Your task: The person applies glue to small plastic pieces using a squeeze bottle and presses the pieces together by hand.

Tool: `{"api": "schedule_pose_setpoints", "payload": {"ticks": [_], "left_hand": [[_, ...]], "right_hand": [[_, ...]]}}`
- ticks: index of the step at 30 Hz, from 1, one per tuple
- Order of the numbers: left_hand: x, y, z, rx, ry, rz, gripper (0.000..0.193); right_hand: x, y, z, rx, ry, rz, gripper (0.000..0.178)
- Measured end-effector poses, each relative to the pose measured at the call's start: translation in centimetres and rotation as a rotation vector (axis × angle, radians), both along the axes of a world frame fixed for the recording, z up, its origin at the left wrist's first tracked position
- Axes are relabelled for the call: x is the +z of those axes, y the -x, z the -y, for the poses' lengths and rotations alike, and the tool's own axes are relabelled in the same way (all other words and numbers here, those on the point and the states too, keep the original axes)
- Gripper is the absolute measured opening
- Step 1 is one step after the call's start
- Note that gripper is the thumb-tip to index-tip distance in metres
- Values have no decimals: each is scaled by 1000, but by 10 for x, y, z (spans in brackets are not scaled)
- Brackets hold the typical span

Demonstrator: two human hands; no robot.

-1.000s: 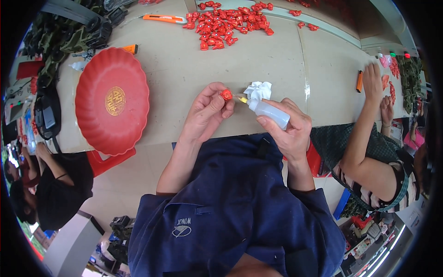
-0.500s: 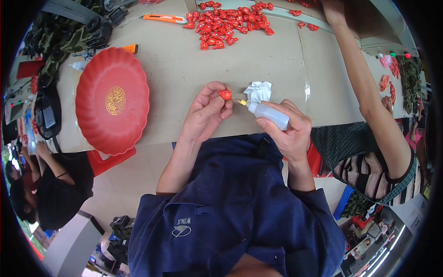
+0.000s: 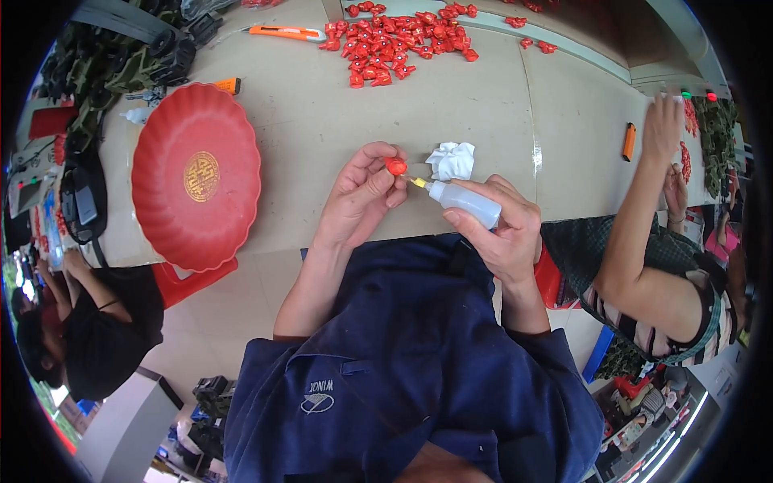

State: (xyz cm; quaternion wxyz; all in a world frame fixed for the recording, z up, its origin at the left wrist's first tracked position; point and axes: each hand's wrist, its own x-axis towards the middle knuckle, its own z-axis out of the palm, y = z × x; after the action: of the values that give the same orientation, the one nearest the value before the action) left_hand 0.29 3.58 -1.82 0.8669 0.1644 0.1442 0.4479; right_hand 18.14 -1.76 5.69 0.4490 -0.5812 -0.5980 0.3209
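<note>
Over the near middle of the table, my left hand (image 3: 365, 189) pinches a small red plastic piece (image 3: 395, 166) between thumb and fingertips. My right hand (image 3: 503, 225) is wrapped round a translucent squeeze bottle (image 3: 469, 204) with a yellow tip and a thin nozzle. The nozzle points left at the red piece and ends close to its lower right side; whether they touch I cannot tell. Just beyond the bottle lies a crumpled white tissue (image 3: 452, 161). A heap of similar red pieces (image 3: 394, 48) is spread at the far side of the table.
A red scalloped tray (image 3: 153, 177) stands at the left. Beside the heap is an orange utility knife (image 3: 287, 33); another orange-and-black tool (image 3: 629, 142) lies at the right. A co-worker's arm (image 3: 636, 217) reaches over the right end. Dark green parts (image 3: 97, 64) crowd the far left.
The bottle and my right hand have shifted slightly left and down; the red piece has turned a little. The co-worker's arm has drawn back from the far shelf, uncovering the orange-and-black tool.
</note>
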Motion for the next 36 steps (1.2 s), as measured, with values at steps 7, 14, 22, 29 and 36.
{"api": "schedule_pose_setpoints", "payload": {"ticks": [7,14,22,29,36], "left_hand": [[4,0,1,-13,9,-49,18],[2,1,3,-22,-10,-57,14],[4,-1,1,-41,-26,-61,15],[5,-1,1,-40,-5,-87,14],[5,-2,-1,-44,0,-103,13]], "right_hand": [[-10,-16,-16,-139,106,-273,31],[-44,-12,-66,-114,35,-51,30],[-38,-6,-79,-49,99,-6,32],[-33,-52,-116,-125,158,113,23],[-46,-62,-152,-184,121,447,32]]}}
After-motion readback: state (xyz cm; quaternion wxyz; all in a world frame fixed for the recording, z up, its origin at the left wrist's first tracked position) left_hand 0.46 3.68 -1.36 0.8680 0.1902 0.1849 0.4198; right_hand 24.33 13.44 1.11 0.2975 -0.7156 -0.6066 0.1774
